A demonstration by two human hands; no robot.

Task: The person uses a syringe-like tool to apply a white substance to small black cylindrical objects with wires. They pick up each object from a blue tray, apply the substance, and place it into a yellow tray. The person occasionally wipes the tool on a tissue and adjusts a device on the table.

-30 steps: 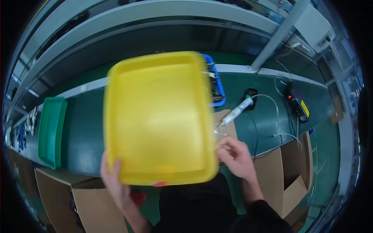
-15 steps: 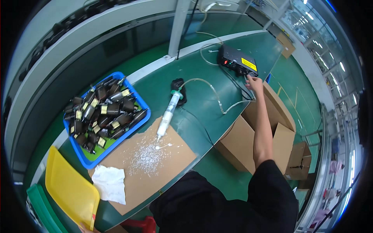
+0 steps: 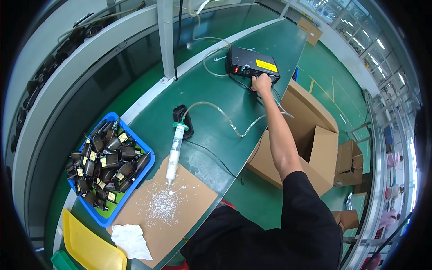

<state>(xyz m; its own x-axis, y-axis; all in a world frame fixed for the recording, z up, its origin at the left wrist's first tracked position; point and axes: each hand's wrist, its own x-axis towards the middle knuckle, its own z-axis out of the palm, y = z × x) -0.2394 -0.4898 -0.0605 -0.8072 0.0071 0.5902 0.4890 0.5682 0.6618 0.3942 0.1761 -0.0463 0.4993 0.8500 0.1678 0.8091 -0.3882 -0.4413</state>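
Observation:
My right hand (image 3: 261, 83) reaches far out over the green bench and its fingers pinch a control on the front of a black controller box (image 3: 250, 64) with a yellow label. My left hand is out of the picture. A clear tube (image 3: 225, 118) runs from the box to a white glue syringe (image 3: 174, 152), which lies with its tip on a brown cardboard sheet (image 3: 175, 204) spattered with white glue. Left of the sheet stands a blue tray (image 3: 143, 167) filled with several small black parts.
A yellow tray (image 3: 90, 246) and a crumpled white wipe (image 3: 132, 240) lie at the bench's near left end. An open cardboard box (image 3: 315, 139) stands on the floor right of the bench. A grey upright post (image 3: 166, 36) rises behind the bench.
One second ago both hands held the yellow tray up in front of the camera. The tray now lies at the near left, and my right hand has reached out onto the black box.

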